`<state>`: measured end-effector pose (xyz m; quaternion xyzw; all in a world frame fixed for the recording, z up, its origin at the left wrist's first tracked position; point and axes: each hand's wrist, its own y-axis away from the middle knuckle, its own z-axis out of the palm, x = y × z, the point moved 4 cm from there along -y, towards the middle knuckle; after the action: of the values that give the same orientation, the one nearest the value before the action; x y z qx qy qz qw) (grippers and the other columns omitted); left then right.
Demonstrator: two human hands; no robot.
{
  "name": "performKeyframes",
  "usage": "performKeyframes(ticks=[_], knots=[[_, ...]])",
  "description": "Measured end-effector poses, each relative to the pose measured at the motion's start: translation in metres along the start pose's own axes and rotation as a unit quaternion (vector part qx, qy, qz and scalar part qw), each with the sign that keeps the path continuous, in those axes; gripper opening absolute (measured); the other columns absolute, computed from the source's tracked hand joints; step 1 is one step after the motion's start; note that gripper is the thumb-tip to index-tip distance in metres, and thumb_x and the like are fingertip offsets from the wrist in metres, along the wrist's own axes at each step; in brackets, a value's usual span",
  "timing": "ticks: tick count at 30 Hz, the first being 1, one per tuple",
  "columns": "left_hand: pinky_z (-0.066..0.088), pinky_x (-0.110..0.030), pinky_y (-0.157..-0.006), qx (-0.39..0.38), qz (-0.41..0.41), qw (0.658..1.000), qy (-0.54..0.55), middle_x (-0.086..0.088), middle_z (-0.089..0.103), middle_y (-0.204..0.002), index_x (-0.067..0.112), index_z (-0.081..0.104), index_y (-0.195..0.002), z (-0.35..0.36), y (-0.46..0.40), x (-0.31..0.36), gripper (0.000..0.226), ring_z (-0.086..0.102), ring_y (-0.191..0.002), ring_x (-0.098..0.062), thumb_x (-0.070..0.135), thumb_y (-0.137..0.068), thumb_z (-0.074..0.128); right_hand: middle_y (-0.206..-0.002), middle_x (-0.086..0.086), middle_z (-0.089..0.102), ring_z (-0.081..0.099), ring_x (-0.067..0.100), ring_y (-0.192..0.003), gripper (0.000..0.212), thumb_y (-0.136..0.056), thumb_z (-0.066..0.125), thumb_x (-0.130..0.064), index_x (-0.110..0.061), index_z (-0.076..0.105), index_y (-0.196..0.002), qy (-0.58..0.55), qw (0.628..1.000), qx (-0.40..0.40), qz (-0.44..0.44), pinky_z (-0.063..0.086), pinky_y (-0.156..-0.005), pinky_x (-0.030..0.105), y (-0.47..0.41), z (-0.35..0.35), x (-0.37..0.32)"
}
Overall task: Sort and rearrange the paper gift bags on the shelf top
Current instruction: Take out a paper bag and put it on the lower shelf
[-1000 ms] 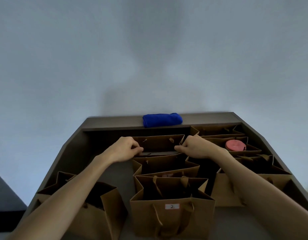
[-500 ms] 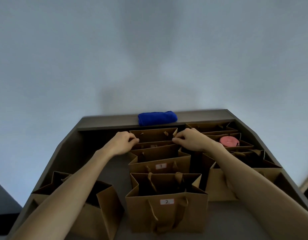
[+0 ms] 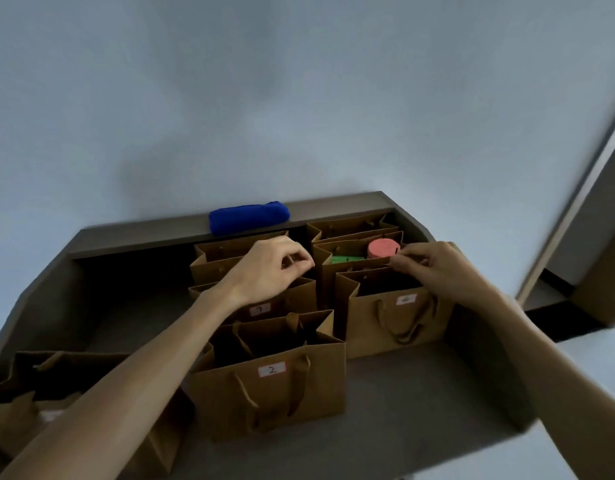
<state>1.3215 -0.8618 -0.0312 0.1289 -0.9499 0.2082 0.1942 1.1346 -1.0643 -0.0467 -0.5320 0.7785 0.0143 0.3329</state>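
Your hands are shifting right since the earlier frame: left hand [image 3: 268, 268] is curling, fingertips pinched, grip unclear; right hand [image 3: 434, 268] is pinching the rim of the pink-tub bag [image 3: 347, 268], centre-right on the shelf top [image 3: 126, 317].

Cloth [image 3: 248, 217] behind bags [image 3: 268, 375] on shelf top [image 3: 403, 410]

Eight brown paper gift bags [image 3: 268, 386] counted on one dark shelf top [image 3: 420, 386]: one at front left, four in a middle row, three in a right row, the farthest rims hard to separate. Three white labels [image 3: 272, 370]. One blue cloth [image 3: 248, 217]. One pink round item [image 3: 383, 248]. One green item [image 3: 344, 259]. Two bare hands: left hand [image 3: 271, 268], right hand [image 3: 437, 268].
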Motion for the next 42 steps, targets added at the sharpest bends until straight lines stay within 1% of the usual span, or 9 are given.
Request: performKeyframes(ticks=[5, 9, 14, 19, 25, 29, 34, 37, 42], knots=[[0.05, -0.022, -0.086, -0.054, 0.056, 0.997, -0.019, 0.008, 0.061, -0.118, 0.024, 0.068, -0.107, 0.041, -0.015, 0.041, 0.017, 0.057, -0.099, -0.003, 0.031, -0.094, 0.06, -0.087, -0.016, 0.065, 0.062, -0.002, -0.08, 0.019, -0.094, 0.057, -0.042, -0.03, 0.07, -0.098, 0.044, 0.998, -0.05, 0.019, 0.052, -0.069, 0.017, 0.033, 0.001, 0.02], [0.046, -0.029, -0.097, -0.03, 0.068, 0.997, -0.03, 0.008, 0.06, -0.119, 0.026, 0.068, -0.107, 0.053, -0.023, 0.05, 0.018, 0.053, -0.111, -0.005, 0.033, -0.095, 0.057, -0.092, -0.021, 0.061, 0.056, -0.006, -0.086, 0.031, -0.091, 0.051, -0.053, -0.031, 0.069, -0.101, 0.104, 0.991, -0.069, -0.055, 0.043, -0.073, 0.01, 0.059, 0.006, 0.019], [0.047, -0.035, -0.098, -0.019, 0.062, 0.998, -0.025, 0.01, 0.06, -0.118, 0.028, 0.068, -0.104, 0.057, -0.03, 0.051, 0.016, 0.053, -0.111, -0.006, 0.034, -0.094, 0.058, -0.096, -0.017, 0.061, 0.056, -0.004, -0.085, 0.02, -0.093, 0.058, -0.039, -0.028, 0.071, -0.105, 0.099, 0.991, -0.046, -0.076, 0.051, -0.074, 0.017, 0.084, 0.005, 0.021], [0.046, -0.041, -0.102, -0.021, 0.047, 0.998, -0.045, 0.005, 0.061, -0.123, 0.025, 0.067, -0.109, 0.059, -0.037, 0.047, 0.017, 0.054, -0.117, -0.011, 0.03, -0.095, 0.058, -0.097, -0.017, 0.062, 0.058, -0.001, -0.088, 0.034, -0.092, 0.048, -0.051, -0.029, 0.07, -0.103, 0.082, 0.993, -0.048, -0.077, 0.054, -0.075, 0.024, 0.084, 0.002, 0.021], [0.042, -0.049, -0.105, -0.056, -0.009, 0.99, -0.127, 0.001, 0.059, -0.129, 0.026, 0.058, -0.122, 0.06, -0.047, 0.031, 0.029, 0.051, -0.125, -0.02, 0.029, -0.093, 0.062, -0.098, -0.022, 0.063, 0.059, -0.002, -0.091, 0.026, -0.092, 0.053, -0.05, -0.033, 0.07, -0.103, 0.072, 0.992, -0.078, -0.061, 0.051, -0.076, 0.019, 0.072, -0.004, 0.02], [0.049, -0.046, -0.098, -0.072, -0.031, 0.988, -0.136, 0.002, 0.063, -0.124, 0.026, 0.056, -0.124, 0.06, -0.053, 0.026, 0.033, 0.06, -0.114, -0.018, 0.025, -0.092, 0.063, -0.092, -0.022, 0.065, 0.061, -0.004, -0.088, 0.019, -0.091, 0.06, -0.044, -0.031, 0.072, -0.1, 0.053, 0.992, -0.104, -0.057, 0.049, -0.075, 0.014, 0.062, -0.006, 0.015], [0.058, -0.034, -0.081, -0.119, -0.016, 0.983, -0.136, 0.005, 0.068, -0.112, 0.03, 0.064, -0.112, 0.066, -0.055, 0.023, 0.019, 0.065, -0.097, -0.009, 0.027, -0.094, 0.059, -0.09, -0.026, 0.058, 0.057, -0.006, -0.088, 0.019, -0.092, 0.059, -0.041, -0.03, 0.07, -0.102, 0.041, 0.998, -0.008, -0.052, 0.046, -0.074, 0.011, 0.044, -0.02, 0.015], [0.057, -0.03, -0.083, -0.137, 0.006, 0.983, -0.124, 0.005, 0.07, -0.11, 0.027, 0.068, -0.109, 0.067, -0.05, 0.027, 0.017, 0.064, -0.096, -0.006, 0.027, -0.092, 0.063, -0.102, -0.016, 0.062, 0.056, -0.002, -0.094, 0.02, -0.091, 0.065, -0.034, -0.027, 0.069, -0.109, 0.051, 0.997, 0.02, -0.061, 0.048, -0.079, 0.016, 0.027, -0.025, 0.02], [0.056, -0.035, -0.091, -0.154, 0.015, 0.98, -0.123, 0.004, 0.066, -0.119, 0.026, 0.065, -0.116, 0.069, -0.042, 0.033, 0.024, 0.064, -0.105, -0.007, 0.027, -0.092, 0.063, -0.14, -0.001, 0.046, 0.04, 0.016, -0.126, 0.062, -0.083, 0.073, -0.041, -0.03, 0.046, -0.137, 0.122, 0.99, -0.065, -0.022, 0.04, -0.102, 0.034, -0.019, -0.014, 0.035]])
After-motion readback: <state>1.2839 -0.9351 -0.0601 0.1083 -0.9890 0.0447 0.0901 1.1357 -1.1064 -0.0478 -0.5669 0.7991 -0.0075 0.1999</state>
